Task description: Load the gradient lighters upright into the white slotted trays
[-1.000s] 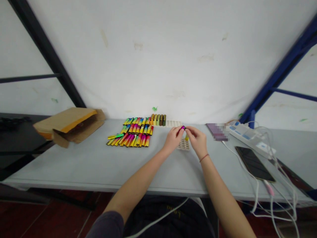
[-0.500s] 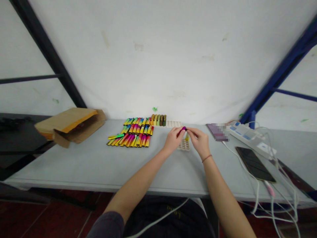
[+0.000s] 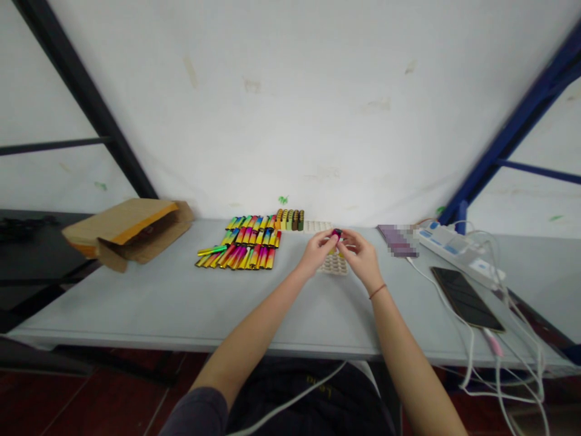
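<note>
Both hands meet over the table at a small shiny magenta-and-dark tube (image 3: 336, 234); its exact kind is too small to make out. My left hand (image 3: 316, 249) pinches it from the left. My right hand (image 3: 362, 251) has its fingers closed against it from the right. Just below the fingers lies a pale tray with rows of round holes (image 3: 334, 265), partly hidden by the hands. A yellowish piece shows between the hands and this tray. To the left, shiny rainbow-coloured tubes (image 3: 247, 257) lie side by side in rows.
Behind stand yellow-to-dark tubes in rows (image 3: 290, 220) beside another pale holed tray (image 3: 318, 226). An opened brown paper bag (image 3: 131, 227) lies at left. At right are a purple flat box (image 3: 398, 240), a power strip (image 3: 460, 251), a phone (image 3: 467, 300) and white cables (image 3: 472, 357).
The magenta tube now stands more upright and shows more of itself between the fingers. My right hand has shifted slightly left and its fingers have curled in closer.
</note>
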